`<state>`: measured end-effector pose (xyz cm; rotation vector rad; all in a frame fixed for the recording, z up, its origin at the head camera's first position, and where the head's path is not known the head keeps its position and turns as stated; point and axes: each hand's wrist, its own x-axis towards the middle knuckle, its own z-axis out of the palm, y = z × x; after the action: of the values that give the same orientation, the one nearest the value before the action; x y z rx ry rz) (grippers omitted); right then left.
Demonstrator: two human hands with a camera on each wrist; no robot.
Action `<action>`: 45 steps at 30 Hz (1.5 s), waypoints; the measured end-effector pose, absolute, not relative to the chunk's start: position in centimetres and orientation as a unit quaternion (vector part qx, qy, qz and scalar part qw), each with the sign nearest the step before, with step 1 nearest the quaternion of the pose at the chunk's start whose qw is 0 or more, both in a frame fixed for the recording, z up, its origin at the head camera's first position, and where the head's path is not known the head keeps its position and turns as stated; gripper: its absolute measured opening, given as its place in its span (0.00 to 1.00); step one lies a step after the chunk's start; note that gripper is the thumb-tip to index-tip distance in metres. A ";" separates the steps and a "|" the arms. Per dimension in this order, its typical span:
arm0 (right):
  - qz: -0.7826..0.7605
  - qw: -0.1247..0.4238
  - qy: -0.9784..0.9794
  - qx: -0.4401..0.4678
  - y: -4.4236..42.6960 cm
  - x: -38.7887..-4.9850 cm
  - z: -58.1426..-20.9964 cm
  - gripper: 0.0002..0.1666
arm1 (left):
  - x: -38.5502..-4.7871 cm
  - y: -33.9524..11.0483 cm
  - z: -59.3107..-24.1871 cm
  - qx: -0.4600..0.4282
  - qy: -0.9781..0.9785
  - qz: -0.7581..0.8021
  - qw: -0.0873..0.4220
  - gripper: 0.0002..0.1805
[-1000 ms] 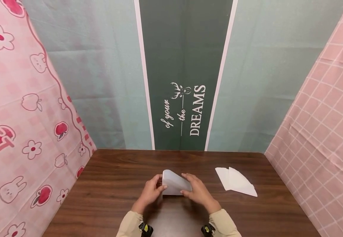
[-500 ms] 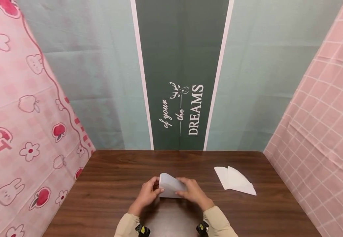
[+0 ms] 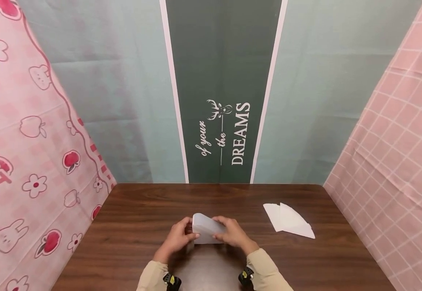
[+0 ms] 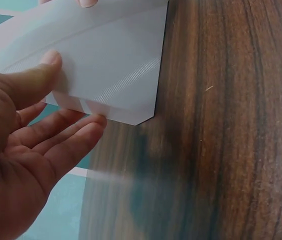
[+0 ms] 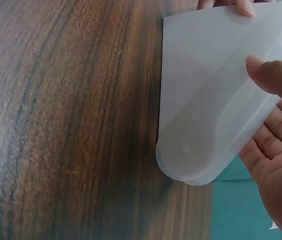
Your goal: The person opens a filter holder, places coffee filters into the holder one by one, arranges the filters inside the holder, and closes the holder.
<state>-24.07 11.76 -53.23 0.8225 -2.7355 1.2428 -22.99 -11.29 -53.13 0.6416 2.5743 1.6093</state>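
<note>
A translucent white plastic case [image 3: 206, 231] stands tilted near the middle of the table, held from both sides. In the right wrist view the case [image 5: 201, 100] has a finely ribbed face, a smooth clear band and a rounded corner with a small round dot. My left hand [image 3: 179, 235] pinches its left side, thumb in front and fingers behind. On the right side, my right hand [image 3: 234, 233] holds it likewise, its thumb on the front face. Two overlapping white fan-shaped paper filters [image 3: 291, 220] lie to the right of the hands.
The brown wood-grain table [image 3: 138, 210] reaches back to a green cloth backdrop [image 3: 225, 60] with white lettering. Pink cloths hang at both sides, a printed cloth [image 3: 36, 161] on the left and a checked cloth [image 3: 389, 141] on the right.
Both hands have moved the case slightly left and a little nearer to me. The hold stays the same, and the view has shifted a little.
</note>
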 end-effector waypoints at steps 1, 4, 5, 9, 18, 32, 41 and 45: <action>0.397 0.015 -0.878 0.267 11.8 -24.0 -53.2 0.27 | -23.0 -11.2 -53.1 0.206 0.831 0.516 0.023 0.18; 0.391 0.020 -0.879 0.274 11.8 -24.0 -53.1 0.27 | -23.2 -11.0 -53.1 0.205 0.841 0.500 0.021 0.19; 0.388 0.022 -0.879 0.276 11.9 -23.9 -53.0 0.27 | -23.3 -10.9 -53.1 0.206 0.845 0.494 0.018 0.19; 0.378 0.028 -0.882 0.278 12.0 -23.9 -53.0 0.27 | -23.3 -10.8 -53.0 0.212 0.853 0.477 0.007 0.19; 0.383 0.023 -0.884 0.268 12.0 -24.0 -53.2 0.27 | -23.4 -10.8 -53.1 0.222 0.853 0.471 -0.005 0.19; 0.410 0.041 -0.876 0.251 13.0 -23.4 -53.5 0.28 | -23.0 -10.4 -53.5 0.210 0.854 0.476 -0.016 0.20; 0.411 0.046 -0.877 0.243 14.2 -23.2 -52.6 0.30 | -23.0 -10.6 -53.5 0.213 0.854 0.475 -0.008 0.19; 0.397 0.062 -0.880 0.254 14.5 -23.2 -52.4 0.29 | -22.9 -10.8 -53.4 0.213 0.853 0.477 -0.006 0.18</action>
<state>-23.24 14.52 -52.44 0.7681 -2.6592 1.2002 -22.87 -10.79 -53.39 0.6715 2.6900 1.5044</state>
